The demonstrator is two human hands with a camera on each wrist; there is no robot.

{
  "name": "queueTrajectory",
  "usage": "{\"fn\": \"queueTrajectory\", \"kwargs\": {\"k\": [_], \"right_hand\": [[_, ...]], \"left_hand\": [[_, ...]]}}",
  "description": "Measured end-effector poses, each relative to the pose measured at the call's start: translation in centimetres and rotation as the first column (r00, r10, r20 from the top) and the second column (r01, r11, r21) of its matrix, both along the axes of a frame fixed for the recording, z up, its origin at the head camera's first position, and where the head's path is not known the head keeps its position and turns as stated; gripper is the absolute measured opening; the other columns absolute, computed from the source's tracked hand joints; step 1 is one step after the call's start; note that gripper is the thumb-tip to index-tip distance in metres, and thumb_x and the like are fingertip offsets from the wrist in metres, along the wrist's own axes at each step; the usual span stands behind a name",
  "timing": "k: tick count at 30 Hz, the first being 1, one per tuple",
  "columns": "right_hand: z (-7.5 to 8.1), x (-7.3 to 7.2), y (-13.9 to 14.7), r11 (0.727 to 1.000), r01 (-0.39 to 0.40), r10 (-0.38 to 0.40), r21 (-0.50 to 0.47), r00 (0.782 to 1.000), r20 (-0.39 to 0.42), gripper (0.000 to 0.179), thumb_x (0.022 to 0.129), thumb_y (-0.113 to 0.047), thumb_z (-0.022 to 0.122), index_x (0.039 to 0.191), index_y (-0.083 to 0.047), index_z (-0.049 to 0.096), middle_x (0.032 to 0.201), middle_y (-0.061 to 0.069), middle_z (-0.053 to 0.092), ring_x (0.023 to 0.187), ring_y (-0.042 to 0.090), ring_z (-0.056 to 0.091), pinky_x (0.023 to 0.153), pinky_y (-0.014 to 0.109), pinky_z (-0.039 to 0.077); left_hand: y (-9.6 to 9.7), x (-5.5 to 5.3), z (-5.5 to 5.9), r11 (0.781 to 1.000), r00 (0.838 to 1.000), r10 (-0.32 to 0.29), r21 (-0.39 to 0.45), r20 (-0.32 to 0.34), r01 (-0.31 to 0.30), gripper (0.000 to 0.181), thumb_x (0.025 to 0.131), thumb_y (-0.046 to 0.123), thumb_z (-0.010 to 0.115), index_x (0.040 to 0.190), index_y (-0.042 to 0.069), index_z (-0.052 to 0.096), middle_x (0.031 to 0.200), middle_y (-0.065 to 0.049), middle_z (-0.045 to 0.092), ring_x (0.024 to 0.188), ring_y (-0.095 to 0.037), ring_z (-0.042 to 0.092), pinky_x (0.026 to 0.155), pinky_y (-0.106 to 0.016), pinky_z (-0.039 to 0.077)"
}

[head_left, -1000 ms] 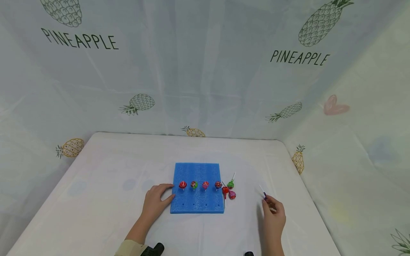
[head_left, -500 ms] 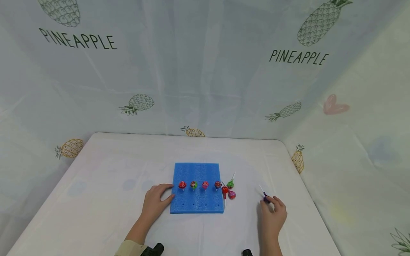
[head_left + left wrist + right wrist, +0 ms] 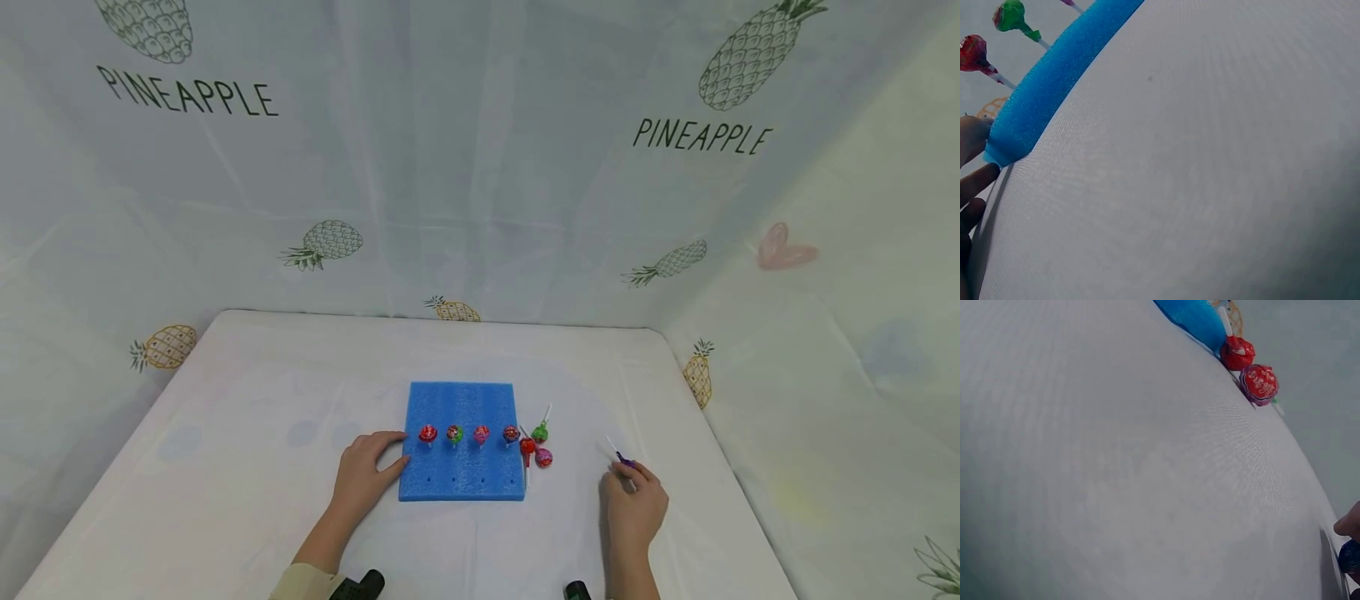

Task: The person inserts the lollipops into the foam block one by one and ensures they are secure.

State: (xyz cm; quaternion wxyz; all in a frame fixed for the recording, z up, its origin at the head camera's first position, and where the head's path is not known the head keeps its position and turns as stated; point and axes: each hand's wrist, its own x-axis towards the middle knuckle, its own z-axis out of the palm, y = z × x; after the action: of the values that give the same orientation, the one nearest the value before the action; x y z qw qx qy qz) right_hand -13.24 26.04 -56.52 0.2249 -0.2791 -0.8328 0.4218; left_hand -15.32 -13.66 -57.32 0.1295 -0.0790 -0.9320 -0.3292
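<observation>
My right hand (image 3: 636, 507) pinches a dark purple lollipop (image 3: 627, 462) above the table's right side. Its white stick points up and left. In the right wrist view, the wrapped head of that lollipop (image 3: 1350, 557) shows dark blue beside a fingertip. At the blue foam board (image 3: 461, 404), my left hand (image 3: 363, 477) touches the left edge with spread thumb and finger. Several lollipops stand upright in a row across the board, among them a red one (image 3: 428, 433) and a pink one (image 3: 481, 433). Small holes line the board's near part.
Beside the board's right edge lie a green lollipop (image 3: 540, 432), a red lollipop (image 3: 527, 447) and a pink-purple lollipop (image 3: 543, 457). A white cloth covers the table (image 3: 300, 375). Behind it hangs a curtain (image 3: 480, 167) printed with pineapples.
The fingers of my right hand have shifted on the purple lollipop, and the hand has moved slightly left. My left hand, the board and the other lollipops stay in place.
</observation>
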Motion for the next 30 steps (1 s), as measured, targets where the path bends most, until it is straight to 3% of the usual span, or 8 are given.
{"fn": "queueTrajectory", "kwargs": {"k": [6,15,21,30], "right_hand": [[-0.2,0.0,0.0,1.000,-0.004,0.004,0.026,1.000,0.004,0.020,0.077,0.001,0.068,0.096,0.003,0.073,0.123,0.020,0.057,0.123,0.044,0.039,0.105,0.057,0.023],[-0.1,0.2,0.0,0.999,-0.018,0.020,0.040,0.999,-0.049,0.018,0.075,0.004,0.070,0.092,0.003,0.073,0.118,0.020,0.060,0.117,0.042,0.043,0.102,0.054,0.026],[0.2,0.5,0.3,0.999,-0.036,0.033,-0.033,0.996,-0.085,0.020,0.074,0.008,0.070,0.094,0.005,0.073,0.115,0.023,0.061,0.114,0.043,0.048,0.100,0.054,0.031],[0.7,1.4,0.3,0.982,-0.064,0.056,-0.179,0.997,-0.048,0.019,0.082,0.006,0.068,0.101,0.006,0.071,0.120,0.020,0.059,0.120,0.040,0.049,0.102,0.054,0.035]], "left_hand": [[0.1,0.0,-0.1,1.000,0.999,0.001,-0.006,-0.041,-0.001,0.037,0.082,0.024,0.078,0.117,0.015,0.069,0.118,-0.006,0.067,0.109,-0.030,0.057,0.090,-0.054,0.043],[0.0,-0.1,-0.1,1.000,1.000,0.000,0.001,0.005,0.000,0.038,0.084,0.027,0.077,0.119,0.015,0.068,0.121,-0.006,0.066,0.112,-0.030,0.055,0.094,-0.054,0.041],[0.0,-0.1,0.0,1.000,1.000,-0.006,0.003,0.000,0.006,0.037,0.085,0.027,0.076,0.119,0.015,0.068,0.121,-0.005,0.066,0.112,-0.030,0.055,0.094,-0.054,0.041],[0.0,0.0,0.1,1.000,1.000,-0.010,0.009,-0.009,0.010,0.037,0.085,0.027,0.076,0.119,0.015,0.069,0.120,-0.005,0.066,0.111,-0.029,0.056,0.092,-0.053,0.041]]}}
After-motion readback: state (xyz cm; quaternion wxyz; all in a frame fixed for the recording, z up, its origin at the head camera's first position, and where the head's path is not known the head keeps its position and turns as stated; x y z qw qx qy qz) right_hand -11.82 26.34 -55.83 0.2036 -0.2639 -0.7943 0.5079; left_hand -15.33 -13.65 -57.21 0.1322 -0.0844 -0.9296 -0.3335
